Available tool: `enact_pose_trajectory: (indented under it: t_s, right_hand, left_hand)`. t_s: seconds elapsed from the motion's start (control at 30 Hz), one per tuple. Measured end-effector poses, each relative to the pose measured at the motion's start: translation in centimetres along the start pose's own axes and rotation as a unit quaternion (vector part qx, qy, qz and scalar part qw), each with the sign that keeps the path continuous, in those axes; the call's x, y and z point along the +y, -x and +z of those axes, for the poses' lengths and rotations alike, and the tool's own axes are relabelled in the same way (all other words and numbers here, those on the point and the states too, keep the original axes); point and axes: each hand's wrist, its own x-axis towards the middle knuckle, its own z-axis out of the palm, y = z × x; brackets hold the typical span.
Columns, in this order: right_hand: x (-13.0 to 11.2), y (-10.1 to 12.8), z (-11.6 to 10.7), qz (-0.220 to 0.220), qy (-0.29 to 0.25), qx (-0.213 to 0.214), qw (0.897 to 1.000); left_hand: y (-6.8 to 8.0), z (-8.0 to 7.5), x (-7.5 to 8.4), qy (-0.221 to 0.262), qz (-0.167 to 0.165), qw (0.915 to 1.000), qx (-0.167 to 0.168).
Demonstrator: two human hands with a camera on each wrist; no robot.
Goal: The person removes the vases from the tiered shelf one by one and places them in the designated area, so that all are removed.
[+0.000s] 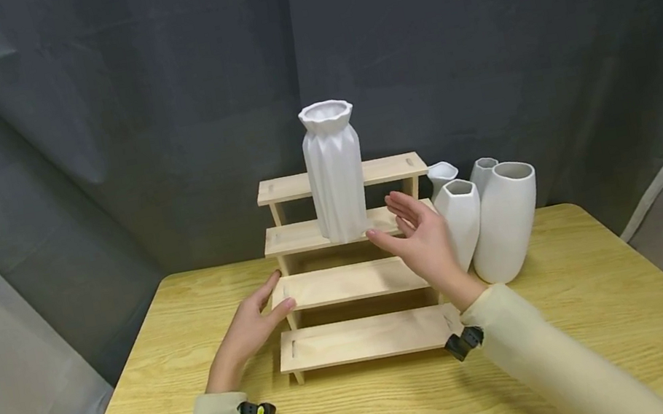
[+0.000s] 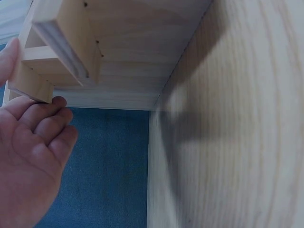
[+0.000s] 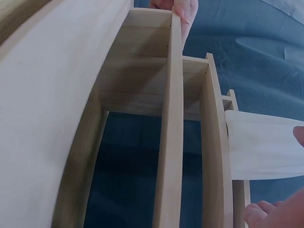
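Observation:
A tall white fluted vase [image 1: 336, 176] stands upright on the second tier from the top of a stepped wooden display stand [image 1: 345, 282]. My left hand [image 1: 249, 329] grips the left end of the stand's second-lowest tier, its thumb on top. In the left wrist view the fingers [image 2: 52, 121] bend against the wooden end. Close to the vase's lower right side is my right hand [image 1: 424, 242], palm toward it, fingers extended and thumb apart. The right wrist view shows a gap between that hand [image 3: 280, 211] and the vase [image 3: 266, 147].
Several white vases stand together on the wooden table [image 1: 589, 309] right of the stand, among them a wide rounded one [image 1: 508, 224] and a faceted one [image 1: 462, 221]. A dark grey curtain [image 1: 188, 114] hangs behind the table.

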Motion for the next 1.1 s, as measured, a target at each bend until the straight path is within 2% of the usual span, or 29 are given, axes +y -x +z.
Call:
enact_pose_trajectory:
  t_s: [0.37, 0.77, 1.1]
  right_hand:
    - [-0.2, -1.9, 2.1, 0.011, -0.015, -0.001, 1.0]
    - [-1.0, -3.4, 3.3, 0.022, 0.022, 0.001, 1.0]
    - [-1.3, -4.5, 4.1, 0.007, 0.042, -0.001, 0.999]
  left_hand:
    - [-0.1, 0.0, -0.1, -0.008, 0.001, 1.0, 0.001]
    - [-0.1, -0.1, -0.1, -0.009, -0.001, 1.0, -0.001]
    - [-0.1, -0.1, 0.0, -0.013, 0.003, 0.9999, 0.0]
